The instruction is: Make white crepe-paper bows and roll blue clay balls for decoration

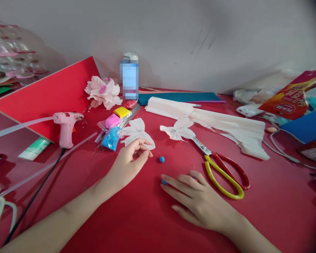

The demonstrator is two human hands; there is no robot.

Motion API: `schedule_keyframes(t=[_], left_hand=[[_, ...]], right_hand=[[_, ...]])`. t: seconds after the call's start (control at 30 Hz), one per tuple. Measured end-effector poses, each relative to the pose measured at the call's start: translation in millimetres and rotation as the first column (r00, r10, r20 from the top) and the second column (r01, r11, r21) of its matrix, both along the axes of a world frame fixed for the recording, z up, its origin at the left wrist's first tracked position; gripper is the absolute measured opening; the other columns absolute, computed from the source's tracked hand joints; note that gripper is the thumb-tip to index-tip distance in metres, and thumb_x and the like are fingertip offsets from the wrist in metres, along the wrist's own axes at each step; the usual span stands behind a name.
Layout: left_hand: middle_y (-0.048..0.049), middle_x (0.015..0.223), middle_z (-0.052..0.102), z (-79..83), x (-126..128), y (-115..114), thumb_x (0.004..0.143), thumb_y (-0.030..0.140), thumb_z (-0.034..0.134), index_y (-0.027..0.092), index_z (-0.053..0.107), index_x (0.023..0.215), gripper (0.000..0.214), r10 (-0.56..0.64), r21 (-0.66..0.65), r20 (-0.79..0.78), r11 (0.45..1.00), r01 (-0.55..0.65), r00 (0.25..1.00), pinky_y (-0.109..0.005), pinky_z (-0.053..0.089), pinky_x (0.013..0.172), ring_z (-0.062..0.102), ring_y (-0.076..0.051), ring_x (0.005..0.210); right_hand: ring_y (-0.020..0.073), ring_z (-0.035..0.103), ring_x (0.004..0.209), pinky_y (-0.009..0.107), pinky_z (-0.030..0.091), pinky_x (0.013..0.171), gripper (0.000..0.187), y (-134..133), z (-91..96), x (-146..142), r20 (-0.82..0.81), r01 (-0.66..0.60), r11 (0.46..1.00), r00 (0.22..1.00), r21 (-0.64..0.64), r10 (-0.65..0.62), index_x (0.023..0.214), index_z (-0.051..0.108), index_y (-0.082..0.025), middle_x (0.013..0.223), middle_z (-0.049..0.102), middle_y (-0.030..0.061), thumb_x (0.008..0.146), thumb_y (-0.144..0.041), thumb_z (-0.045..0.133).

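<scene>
- Resting left hand [126,165] on red table [279,211], fingers [143,143] curled, thumb and forefinger tips close but apart, nothing visible between them
- Lying flat on table: right hand [197,200], fingers loosely extended, no clamp on anything
- Blue clay ball [161,159] sitting alone on table, between both hands, just beyond left thumb, touching neither hand
- Second blue clay bit [163,182] at right forefinger tip, touching it, partly hidden; further blue speck on a right finger, too small to tell
- Just left of left fingers: white crepe petals [138,133], touching left fingertips or nearly so, exact contact unclear
- Near right hand: scissors [223,174], yellow and red handles, closed blades pointing at second petal piece [179,128]
- Behind scissors: long crepe strip [226,128], pale pink to white, torn edge at right
- Beyond left hand: clay packets, blue [111,138], pink [113,120], yellow [122,111], beside bundle of thin wires [129,116]
- Further left: pink glue gun [66,126] upright on its base, black cord [34,196] trailing toward near edge
- Against wall: paper flower [103,92], red board [44,95] leaning, bottle [129,79] with blurred label
</scene>
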State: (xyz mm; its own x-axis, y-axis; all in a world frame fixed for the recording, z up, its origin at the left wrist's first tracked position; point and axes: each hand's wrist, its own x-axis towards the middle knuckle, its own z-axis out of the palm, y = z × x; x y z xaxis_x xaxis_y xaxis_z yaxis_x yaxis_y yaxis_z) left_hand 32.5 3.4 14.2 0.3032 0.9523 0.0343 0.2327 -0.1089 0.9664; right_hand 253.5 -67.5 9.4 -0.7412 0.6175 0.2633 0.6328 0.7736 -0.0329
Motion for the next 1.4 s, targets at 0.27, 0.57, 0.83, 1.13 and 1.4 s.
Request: schedule_keyframes(t=[0.27, 0.57, 0.83, 1.13, 1.4], left_hand=[[-0.0031, 0.087, 0.065, 0.9, -2.3, 1.1, 0.086, 0.024, 0.049, 0.019, 0.056, 0.100, 0.017, 0.004, 0.034, -0.013, 0.999, -0.003, 1.000, -0.027, 0.047, 0.071, 0.061, -0.015, 0.080], [-0.0033, 0.089, 0.065, 0.3, -2.5, 1.5, 0.085, 0.023, 0.049, 0.019, 0.057, 0.099, 0.017, -0.008, 0.028, -0.031, 1.000, 0.009, 0.999, -0.025, 0.046, 0.069, 0.060, -0.014, 0.080], [-0.0030, 0.088, 0.065, -1.2, -3.5, 1.1, 0.085, 0.024, 0.049, 0.020, 0.058, 0.100, 0.017, -0.006, 0.026, -0.031, 1.000, 0.007, 0.999, -0.026, 0.046, 0.069, 0.061, -0.016, 0.080], [-0.0039, 0.087, 0.066, -2.9, -2.0, 2.7, 0.084, 0.023, 0.049, 0.019, 0.058, 0.098, 0.017, -0.007, 0.043, -0.048, 0.999, 0.009, 0.999, -0.027, 0.046, 0.068, 0.061, -0.016, 0.079], [-0.0021, 0.084, 0.064, -3.6, -2.0, -4.4, 0.084, 0.023, 0.051, 0.019, 0.057, 0.101, 0.018, -0.107, 0.206, -0.163, 0.968, 0.140, 0.981, -0.024, 0.048, 0.066, 0.060, -0.014, 0.075]], right_hand=[[0.0220, 0.052, 0.111, 0.045, 0.029, 0.104, 0.043, 1.1, -2.2, 2.7, -0.014, 0.012, 0.997, 1.000, -0.076, -0.013, 0.133, 0.048, -0.022, 0.128, 0.059, 0.0032, 0.092, -0.031, 0.047], [0.0252, 0.046, 0.123, 0.048, 0.026, 0.109, 0.059, 1.6, -4.9, 9.4, 0.039, -0.092, 0.990, 0.995, -0.103, 0.097, 0.138, 0.042, -0.017, 0.133, 0.054, 0.0078, 0.091, -0.053, 0.040], [0.0265, 0.041, 0.130, 0.051, 0.031, 0.108, 0.054, 1.9, -1.8, 8.4, 0.033, -0.053, 0.988, 0.998, -0.145, 0.058, 0.140, 0.038, -0.018, 0.135, 0.052, 0.0078, 0.090, -0.037, 0.048], [0.0262, 0.032, 0.135, 0.051, 0.035, 0.107, 0.045, 1.6, -2.3, 0.9, -0.047, 0.013, 0.985, 0.999, -0.172, -0.021, 0.135, 0.046, -0.020, 0.131, 0.056, 0.0069, 0.090, -0.026, 0.048], [0.0236, 0.057, 0.116, 0.048, 0.044, 0.101, 0.039, 0.2, -9.8, 2.1, -0.255, 0.103, 0.995, 0.962, -0.002, -0.100, 0.122, 0.058, -0.018, 0.113, 0.068, 0.0080, 0.084, -0.011, 0.050]])
